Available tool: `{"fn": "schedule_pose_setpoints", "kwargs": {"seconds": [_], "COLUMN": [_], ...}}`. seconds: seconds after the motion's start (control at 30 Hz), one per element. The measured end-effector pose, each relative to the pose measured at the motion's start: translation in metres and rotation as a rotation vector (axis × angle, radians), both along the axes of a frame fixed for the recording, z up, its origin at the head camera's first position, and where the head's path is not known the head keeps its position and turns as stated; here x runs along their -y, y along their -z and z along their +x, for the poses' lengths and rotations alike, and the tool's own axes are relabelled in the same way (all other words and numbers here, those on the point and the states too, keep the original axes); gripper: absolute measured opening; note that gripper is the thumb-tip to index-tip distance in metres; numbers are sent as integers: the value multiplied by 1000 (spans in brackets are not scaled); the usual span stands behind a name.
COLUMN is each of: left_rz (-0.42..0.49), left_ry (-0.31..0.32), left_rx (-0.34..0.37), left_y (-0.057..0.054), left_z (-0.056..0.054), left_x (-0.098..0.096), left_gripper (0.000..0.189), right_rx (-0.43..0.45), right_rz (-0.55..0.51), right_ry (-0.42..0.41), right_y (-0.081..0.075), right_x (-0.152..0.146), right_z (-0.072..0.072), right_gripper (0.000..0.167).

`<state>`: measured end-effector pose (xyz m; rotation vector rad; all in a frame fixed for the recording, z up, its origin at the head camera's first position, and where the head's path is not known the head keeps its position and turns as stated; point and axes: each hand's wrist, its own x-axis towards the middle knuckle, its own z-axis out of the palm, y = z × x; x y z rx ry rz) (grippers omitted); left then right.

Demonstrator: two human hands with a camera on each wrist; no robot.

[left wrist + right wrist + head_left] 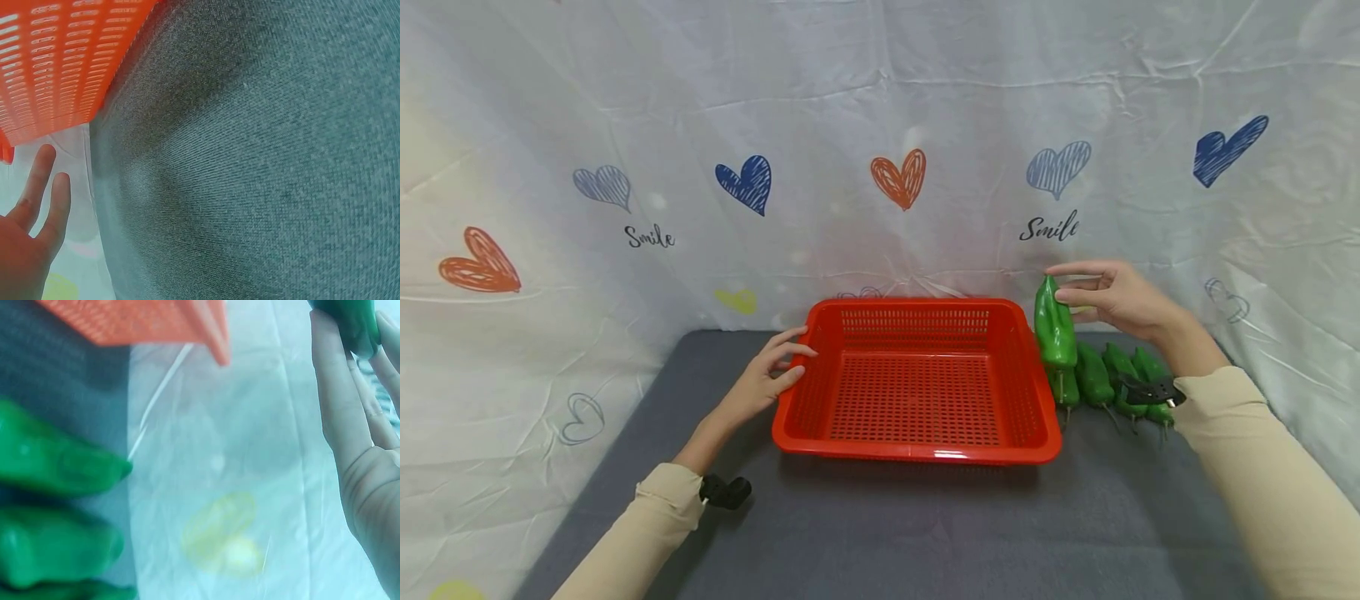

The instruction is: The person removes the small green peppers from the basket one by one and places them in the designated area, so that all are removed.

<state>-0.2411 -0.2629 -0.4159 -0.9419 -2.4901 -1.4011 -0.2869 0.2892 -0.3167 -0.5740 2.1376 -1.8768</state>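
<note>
A green pepper (1056,327) hangs stem-down from my right hand (1116,298), which pinches its tip just beyond the right rim of a red plastic basket (917,452). In the right wrist view the tip of the held pepper (356,325) shows between the fingers, the rest cut off by the frame. My left hand (771,371) rests its spread fingers on the basket's left rim. The left wrist view shows that hand (37,219) with two fingers near the basket's wall (56,62). Nothing lies inside the basket.
Several more green peppers (1093,375) lie in a row on the grey cloth (925,533) right of the basket, partly behind the right wrist's camera strap (1150,392). A white curtain (820,100) printed with hearts hangs behind the table and along its sides.
</note>
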Motion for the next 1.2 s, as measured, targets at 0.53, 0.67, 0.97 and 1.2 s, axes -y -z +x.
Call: {"fn": "schedule_pose_setpoints", "kwargs": {"seconds": [0.53,0.67,0.97,1.2], "left_rz": [18,14,8,8], "left_ry": [5,5,1,3], "left_rx": [11,21,23,37], "left_y": [0,0,0,2], "left_z": [2,2,1,-1], "left_x": [1,2,1,2], "left_gripper": [27,27,27,27], "right_rx": [10,6,-22,20], "right_rz": [104,119,160,203], "right_ry": [68,66,80,181], "right_y": [21,30,48,53], "right_x": [-69,-89,-127,-149], "right_z": [17,21,29,38], "right_gripper": [40,42,45,41]}}
